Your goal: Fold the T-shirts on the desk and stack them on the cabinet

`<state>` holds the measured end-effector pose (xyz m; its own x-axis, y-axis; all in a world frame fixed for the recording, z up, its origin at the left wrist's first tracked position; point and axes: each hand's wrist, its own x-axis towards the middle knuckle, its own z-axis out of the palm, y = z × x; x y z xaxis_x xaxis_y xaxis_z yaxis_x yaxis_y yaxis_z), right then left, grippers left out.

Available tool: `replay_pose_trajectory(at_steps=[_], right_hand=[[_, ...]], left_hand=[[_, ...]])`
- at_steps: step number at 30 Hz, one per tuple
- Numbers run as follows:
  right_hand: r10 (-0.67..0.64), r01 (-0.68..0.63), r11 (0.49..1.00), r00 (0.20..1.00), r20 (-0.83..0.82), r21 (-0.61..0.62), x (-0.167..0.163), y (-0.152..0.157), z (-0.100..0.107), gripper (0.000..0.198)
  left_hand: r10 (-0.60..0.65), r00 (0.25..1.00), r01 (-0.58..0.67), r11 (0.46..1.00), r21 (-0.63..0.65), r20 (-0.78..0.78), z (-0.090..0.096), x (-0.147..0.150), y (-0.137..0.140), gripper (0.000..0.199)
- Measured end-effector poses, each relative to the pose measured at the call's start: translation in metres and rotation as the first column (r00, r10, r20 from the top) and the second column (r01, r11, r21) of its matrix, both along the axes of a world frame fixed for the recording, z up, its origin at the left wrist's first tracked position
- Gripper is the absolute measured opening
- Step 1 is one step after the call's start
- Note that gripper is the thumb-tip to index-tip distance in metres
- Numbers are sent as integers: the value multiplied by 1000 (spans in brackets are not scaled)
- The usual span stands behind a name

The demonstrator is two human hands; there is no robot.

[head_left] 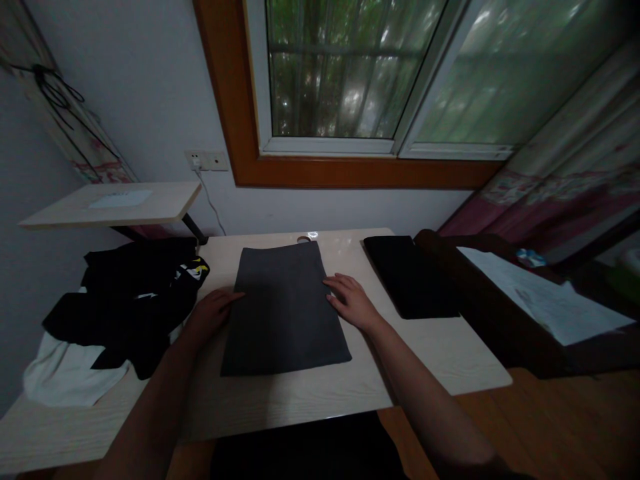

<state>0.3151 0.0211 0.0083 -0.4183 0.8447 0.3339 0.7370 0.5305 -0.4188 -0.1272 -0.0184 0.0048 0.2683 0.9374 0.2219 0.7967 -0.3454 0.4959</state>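
I have the left hand (213, 310) and right hand (353, 301) at opposite side edges of the dark grey sheet (285, 310) flat on the bench (425, 363), fingers extended, gripping nothing, apparently steadying it, so lifting would call for pinching those edges.

No lettering can be read. Faint marks on the paper (121, 198) on the shelf (65, 212) and the print (199, 269) on the black clothes (135, 323) are illegible.
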Motion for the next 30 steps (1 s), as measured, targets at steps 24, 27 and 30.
replay_pose_trajectory(at_steps=[24,27,30], right_hand=[[28,-23,998,995,-93,55,1,3,-1,15],[25,-20,998,995,-100,54,1,3,-1,14],[27,-22,999,994,-104,50,1,3,-1,14]], left_hand=[[31,999,-34,997,70,38,6,1,1,35],[23,998,-28,997,78,55,8,1,1,35],[20,998,-24,996,81,54,7,1,2,35]])
